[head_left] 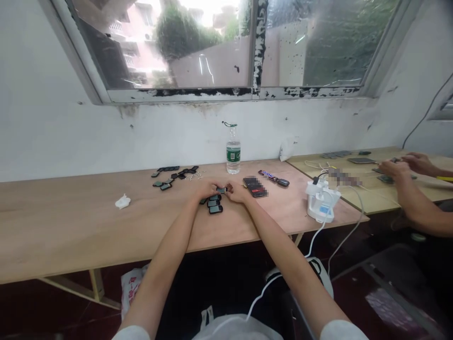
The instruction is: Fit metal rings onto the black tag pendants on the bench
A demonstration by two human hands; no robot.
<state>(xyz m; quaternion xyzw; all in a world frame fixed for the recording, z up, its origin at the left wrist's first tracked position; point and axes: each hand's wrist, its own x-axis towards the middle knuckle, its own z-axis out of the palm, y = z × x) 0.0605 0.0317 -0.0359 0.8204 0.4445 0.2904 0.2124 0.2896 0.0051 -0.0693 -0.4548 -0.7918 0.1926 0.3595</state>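
Observation:
Between the fingertips of my left hand (207, 190) and my right hand (238, 192) is a small dark-framed piece with a grey screen-like face (222, 190). Both hands are closed on its ends, just above the wooden table (81, 226). Directly below them, several similar small black pieces with grey faces (215, 209) lie in a short column. Farther back and to the left is a loose group of more dark pieces (165, 186). Small white bits (194, 176) are scattered beside that group. Fine detail of the held piece is too small to make out.
A water bottle (233, 153) stands near the wall. To the right lie a phone (255, 186), a wrapped bar (267, 175) and a black fob-like object (282, 182). A white power adapter (320, 203) trails cables. Crumpled tissue (122, 202) lies left. Another person's hands (392, 167) work at far right.

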